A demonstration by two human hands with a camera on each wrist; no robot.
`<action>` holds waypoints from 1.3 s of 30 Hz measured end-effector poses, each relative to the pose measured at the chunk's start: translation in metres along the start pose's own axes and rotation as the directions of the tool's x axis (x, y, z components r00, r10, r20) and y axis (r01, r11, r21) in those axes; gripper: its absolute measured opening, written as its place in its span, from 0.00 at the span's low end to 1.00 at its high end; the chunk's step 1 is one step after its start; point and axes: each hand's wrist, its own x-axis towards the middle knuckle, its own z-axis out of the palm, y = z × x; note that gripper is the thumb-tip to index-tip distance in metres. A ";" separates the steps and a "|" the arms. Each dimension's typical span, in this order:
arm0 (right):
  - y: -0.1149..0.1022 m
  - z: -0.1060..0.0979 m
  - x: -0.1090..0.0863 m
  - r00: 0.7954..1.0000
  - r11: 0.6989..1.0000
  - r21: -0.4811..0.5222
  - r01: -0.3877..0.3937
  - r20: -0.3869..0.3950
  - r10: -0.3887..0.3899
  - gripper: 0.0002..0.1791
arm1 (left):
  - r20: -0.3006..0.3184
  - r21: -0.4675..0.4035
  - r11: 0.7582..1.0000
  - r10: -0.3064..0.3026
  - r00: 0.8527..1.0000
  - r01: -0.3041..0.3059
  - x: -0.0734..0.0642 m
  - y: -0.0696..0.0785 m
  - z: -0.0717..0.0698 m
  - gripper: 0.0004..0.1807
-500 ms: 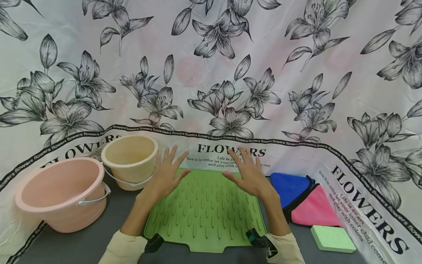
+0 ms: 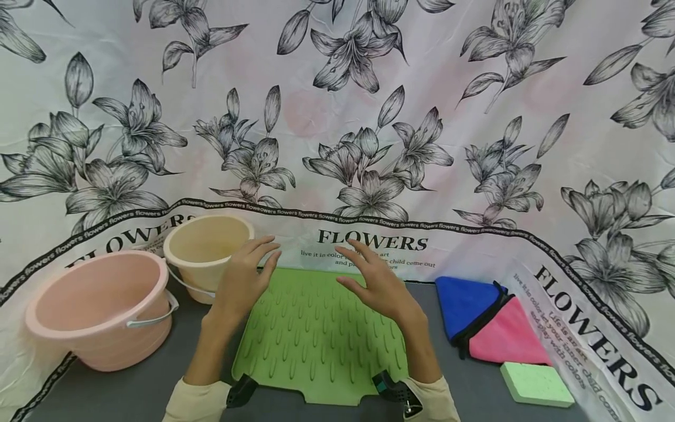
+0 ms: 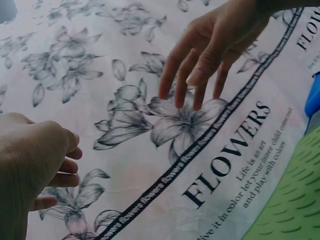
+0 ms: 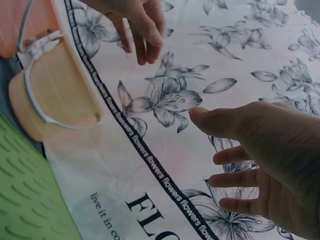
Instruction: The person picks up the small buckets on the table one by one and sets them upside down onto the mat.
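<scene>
Both hands hover over a green ridged mat (image 2: 321, 334) in the head view and hold nothing. My left hand (image 2: 244, 281) is near the mat's back left corner and overlaps the cream bucket (image 2: 197, 269); its fingers are loosely bent. To the right, my right hand (image 2: 377, 281) has its fingers spread and slightly bent, thumb apart. The left wrist view shows the left hand (image 3: 40, 160) at the left edge and the right hand (image 3: 215, 55) above it. In the right wrist view, the right hand (image 4: 260, 165) has its fingers apart.
A pink bucket (image 2: 105, 346) with a grey handle stands at the left on the dark table (image 2: 205, 404). At the right lie blue and pink cloths (image 2: 506, 340) with black edging and a light green sponge (image 2: 537, 384). Behind hangs a flower-printed sheet (image 2: 295, 193).
The fingers of both hands, stretched and spread before, are now more bent. The hands have turned inward, and both have shifted a little to the left.
</scene>
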 end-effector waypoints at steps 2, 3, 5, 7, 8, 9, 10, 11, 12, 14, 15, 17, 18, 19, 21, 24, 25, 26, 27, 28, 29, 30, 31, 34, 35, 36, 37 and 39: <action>-0.002 0.003 0.006 0.999 0.999 0.005 0.039 -0.024 -0.039 0.34 | -0.047 -0.002 1.000 -0.012 0.999 0.012 0.000 -0.006 -0.005 0.10; -0.003 0.004 0.009 0.998 0.998 0.017 0.055 -0.031 -0.055 0.34 | -0.070 0.003 1.000 -0.021 0.997 0.021 0.000 -0.008 -0.007 0.09; -0.005 0.008 0.015 0.996 0.996 0.049 0.075 -0.046 -0.073 0.33 | -0.111 0.022 0.999 -0.046 0.993 0.049 -0.003 -0.014 -0.011 0.08; -0.007 0.013 0.021 0.995 0.993 0.089 0.080 -0.064 -0.074 0.31 | -0.130 0.040 0.996 -0.076 0.989 0.082 -0.006 -0.020 -0.014 0.07; -0.009 0.016 0.024 0.995 0.991 0.110 0.080 -0.072 -0.073 0.30 | -0.129 0.052 0.994 -0.092 0.987 0.100 -0.008 -0.022 -0.015 0.06; -0.010 0.020 0.027 0.994 0.987 0.133 0.088 -0.081 -0.077 0.30 | -0.124 0.069 0.991 -0.104 0.987 0.113 -0.009 -0.025 -0.016 0.06; -0.013 0.023 0.031 0.992 0.984 0.148 0.096 -0.093 -0.083 0.29 | -0.115 0.085 0.988 -0.116 0.987 0.126 -0.010 -0.027 -0.017 0.07; -0.015 0.027 0.035 0.990 0.981 0.161 0.109 -0.108 -0.092 0.28 | -0.108 0.101 0.986 -0.125 0.986 0.136 -0.010 -0.029 -0.018 0.07; -0.018 0.031 0.039 0.987 0.977 0.172 0.125 -0.125 -0.104 0.27 | -0.103 0.115 0.982 -0.137 0.985 0.149 -0.011 -0.031 -0.019 0.07; -0.025 0.040 0.048 0.978 0.969 0.187 0.159 -0.163 -0.129 0.25 | -0.103 0.152 0.972 -0.166 0.981 0.180 -0.011 -0.035 -0.022 0.08; -0.028 0.045 0.052 0.973 0.966 0.194 0.174 -0.184 -0.138 0.24 | -0.104 0.175 0.965 -0.182 0.978 0.198 -0.012 -0.037 -0.024 0.08; -0.036 0.055 0.059 0.961 0.959 0.204 0.194 -0.235 -0.144 0.21 | -0.104 0.203 0.948 -0.227 0.968 0.244 -0.015 -0.042 -0.027 0.10; -0.040 0.062 0.062 0.956 0.956 0.214 0.201 -0.258 -0.144 0.20 | -0.101 0.219 0.939 -0.248 0.964 0.264 -0.017 -0.046 -0.028 0.11; -0.044 0.068 0.066 0.951 0.952 0.225 0.208 -0.276 -0.142 0.19 | -0.098 0.231 0.930 -0.270 0.958 0.286 -0.019 -0.049 -0.030 0.12; -0.054 0.082 0.073 0.945 0.945 0.243 0.219 -0.295 -0.143 0.18 | -0.090 0.253 0.911 -0.313 0.946 0.325 -0.024 -0.057 -0.033 0.14; -0.067 0.104 0.084 0.940 0.936 0.256 0.241 -0.300 -0.159 0.16 | -0.064 0.270 0.886 -0.374 0.925 0.377 -0.030 -0.068 -0.038 0.16; -0.070 0.111 0.087 0.941 0.934 0.256 0.247 -0.294 -0.168 0.16 | -0.048 0.272 0.877 -0.399 0.916 0.396 -0.031 -0.071 -0.040 0.17; -0.074 0.118 0.089 0.942 0.935 0.250 0.252 -0.287 -0.176 0.16 | -0.030 0.278 0.870 -0.417 0.908 0.408 -0.033 -0.074 -0.043 0.17; -0.077 0.125 0.091 0.942 0.935 0.247 0.256 -0.279 -0.185 0.16 | -0.010 0.282 0.863 -0.435 0.901 0.420 -0.035 -0.076 -0.045 0.18; -0.079 0.131 0.092 0.944 0.936 0.242 0.258 -0.270 -0.190 0.16 | 0.013 0.288 0.859 -0.447 0.895 0.424 -0.037 -0.078 -0.047 0.19; -0.082 0.137 0.093 0.946 0.937 0.235 0.258 -0.258 -0.196 0.16 | 0.035 0.291 0.856 -0.455 0.890 0.426 -0.038 -0.080 -0.050 0.19; -0.083 0.142 0.094 0.949 0.940 0.226 0.256 -0.244 -0.200 0.17 | 0.059 0.298 0.857 -0.456 0.888 0.420 -0.040 -0.081 -0.052 0.19; -0.085 0.147 0.094 0.954 0.945 0.214 0.248 -0.224 -0.200 0.18 | 0.081 0.304 0.861 -0.449 0.890 0.407 -0.041 -0.082 -0.053 0.19; -0.089 0.158 0.094 0.967 0.961 0.161 0.223 -0.165 -0.196 0.22 | 0.138 0.320 0.883 -0.403 0.905 0.344 -0.042 -0.083 -0.057 0.17; -0.090 0.161 0.095 0.970 0.966 0.137 0.218 -0.143 -0.199 0.25 | 0.155 0.321 0.890 -0.386 0.909 0.323 -0.041 -0.084 -0.058 0.16; -0.090 0.163 0.095 0.971 0.970 0.106 0.217 -0.124 -0.203 0.27 | 0.169 0.324 0.897 -0.367 0.915 0.300 -0.041 -0.084 -0.059 0.15; -0.090 0.165 0.096 0.972 0.973 0.078 0.217 -0.106 -0.209 0.29 | 0.182 0.324 0.903 -0.351 0.918 0.281 -0.041 -0.085 -0.060 0.14; -0.091 0.167 0.097 0.973 0.975 0.035 0.218 -0.082 -0.214 0.33 | 0.212 0.299 0.921 -0.321 0.923 0.251 -0.039 -0.086 -0.062 0.12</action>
